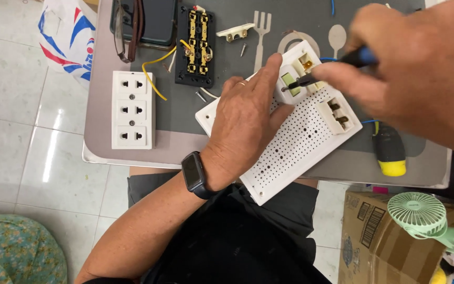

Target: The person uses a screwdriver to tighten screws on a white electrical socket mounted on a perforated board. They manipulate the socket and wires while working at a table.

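Right hand gripping one screwdriver, left hand pressing one perforated board

Bright even daylight; floor tiles glare; right hand blurred, close.

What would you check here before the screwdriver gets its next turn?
1. Left hand pressing the white perforated board flat: ok.
2. Right hand gripping the screwdriver: ok.
3. Tip seated on the green part: cannot tell, blurred.
4. Board fully on the tray: not ok, a corner overhangs the near edge.
5. Loose screw clear of the hands: ok.
6. Yellow-capped tool lying out of the way: ok.
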